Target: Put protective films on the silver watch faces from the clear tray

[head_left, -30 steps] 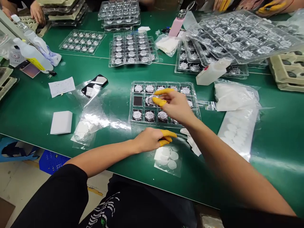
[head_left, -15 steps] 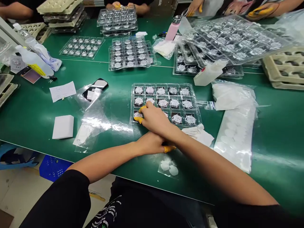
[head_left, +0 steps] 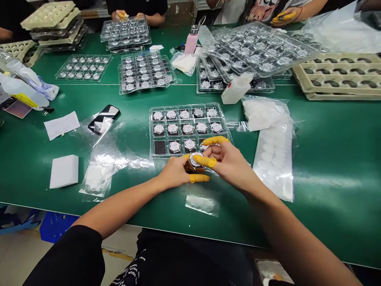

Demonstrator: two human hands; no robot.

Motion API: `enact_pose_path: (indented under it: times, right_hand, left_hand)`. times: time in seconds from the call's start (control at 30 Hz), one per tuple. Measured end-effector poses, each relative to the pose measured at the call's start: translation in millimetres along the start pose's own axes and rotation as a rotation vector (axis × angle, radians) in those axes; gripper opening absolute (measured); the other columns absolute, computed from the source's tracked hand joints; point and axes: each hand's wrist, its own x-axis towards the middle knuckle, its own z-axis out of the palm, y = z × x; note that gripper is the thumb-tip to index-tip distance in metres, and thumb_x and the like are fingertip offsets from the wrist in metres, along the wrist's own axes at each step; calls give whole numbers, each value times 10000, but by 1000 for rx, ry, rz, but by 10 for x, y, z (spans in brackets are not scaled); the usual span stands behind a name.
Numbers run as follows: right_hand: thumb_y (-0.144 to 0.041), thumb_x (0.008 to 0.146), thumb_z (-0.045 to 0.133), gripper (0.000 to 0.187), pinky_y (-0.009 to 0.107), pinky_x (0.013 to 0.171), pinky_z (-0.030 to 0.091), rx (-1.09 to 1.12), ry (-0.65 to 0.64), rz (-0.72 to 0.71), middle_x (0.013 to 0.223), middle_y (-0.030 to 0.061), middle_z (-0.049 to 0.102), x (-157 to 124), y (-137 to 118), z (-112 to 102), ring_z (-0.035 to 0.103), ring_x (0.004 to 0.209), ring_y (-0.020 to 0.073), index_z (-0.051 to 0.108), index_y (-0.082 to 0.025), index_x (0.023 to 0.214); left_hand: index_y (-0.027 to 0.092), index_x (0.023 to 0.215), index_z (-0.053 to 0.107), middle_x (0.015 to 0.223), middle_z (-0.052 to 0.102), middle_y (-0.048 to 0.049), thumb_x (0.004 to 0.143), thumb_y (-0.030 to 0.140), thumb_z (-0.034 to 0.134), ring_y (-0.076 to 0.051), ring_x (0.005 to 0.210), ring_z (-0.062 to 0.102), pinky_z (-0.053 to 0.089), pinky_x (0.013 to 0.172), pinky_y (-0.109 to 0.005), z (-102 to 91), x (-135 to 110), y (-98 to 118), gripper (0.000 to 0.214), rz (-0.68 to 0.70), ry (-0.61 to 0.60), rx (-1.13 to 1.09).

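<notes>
A round silver watch case (head_left: 195,159) is held up between my two hands, just in front of a clear plastic tray (head_left: 151,137). My left hand (head_left: 176,171) grips it from the left. My right hand (head_left: 230,161) pinches it from the right, with its thumb across the face. Yellow finger cots cover several fingertips. Rows of similar watch cases sit in the tray; its front-left compartment shows only a black base. A small clear bag (head_left: 202,204) of pale round pieces lies below my hands.
Stacked trays of watch cases (head_left: 143,71), a pink bottle (head_left: 191,39) and a white plastic bottle (head_left: 236,88) stand farther back. Plastic packets (head_left: 274,159) lie right; a phone (head_left: 104,118) and a white block (head_left: 64,171) lie left. Other people sit across the table.
My right hand has lifted the watch case from the tray's front-left compartment and brought it back to my left hand. My arms are uncrossed, and the view has shifted right.
</notes>
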Motion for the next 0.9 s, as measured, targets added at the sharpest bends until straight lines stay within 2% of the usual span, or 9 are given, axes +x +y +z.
enact_pose_path:
  times: [0.1,0.27,0.33,0.5,0.57,0.63,0.77,0.83,0.9]
  right_hand:
    - [-538,577,911,707,260,545,390,93,-85,148,737,-32,600,-73,241,-164,518,590,115,505,-215,1058]
    - [-577,567,897,724,245,526,363,148,-166,203,701,-56,583,-28,359,-128,496,553,99,498,-218,1052]
    - [-594,606,867,672,261,532,378,48,-137,152,724,-29,607,-26,358,-191,510,559,112,537,-213,1050]
    - [-422,851,683,240,302,541,347,-668,248,-235,881,81,694,-70,450,-593,555,640,153,740,-193,898]
    - [-338,899,622,212,304,537,339,-854,241,-329,957,85,727,-77,531,-682,621,742,189,794,-214,897]
    - [-307,928,585,244,298,514,314,-967,208,-350,970,71,748,-70,607,-695,659,812,215,821,-246,937]
    - [-322,944,570,272,298,470,258,-1084,171,-320,867,74,730,-69,649,-675,664,764,218,828,-237,953]
    - [-334,947,574,267,301,495,337,-989,188,-367,847,76,722,-97,595,-686,665,759,212,813,-221,913]
    - [-342,944,602,224,311,555,425,-786,215,-468,868,75,725,-140,510,-670,662,763,201,791,-231,898]
  left_hand:
    - [181,1294,627,938,785,-57,634,249,916,-200,889,764,610,876,-364,26,7,-28,723,-43,22,-141]
    - [166,1176,654,843,743,-22,638,202,892,-149,787,722,588,809,-317,29,-25,10,590,-89,47,-50]
    - [163,1155,654,842,736,-19,631,177,886,-142,777,710,582,787,-304,16,-26,40,573,-122,50,-77]
    - [163,1156,646,821,709,-4,646,162,880,-119,760,685,570,793,-289,-7,3,107,561,-164,95,-140]
    - [163,1156,649,815,699,0,650,157,879,-118,755,679,571,802,-298,-6,6,124,557,-171,92,-132]
    - [165,1163,654,828,698,-5,659,155,875,-120,761,678,572,812,-310,-1,4,132,550,-171,76,-114]
    - [162,1177,655,845,703,-14,661,144,873,-122,778,680,575,850,-332,9,-1,124,560,-179,54,-117]
    - [160,1183,655,844,703,-13,656,147,877,-123,786,683,576,863,-338,11,0,111,572,-182,57,-126]
    - [161,1193,656,843,705,-15,657,161,880,-129,789,687,577,864,-343,15,1,96,580,-173,72,-122]
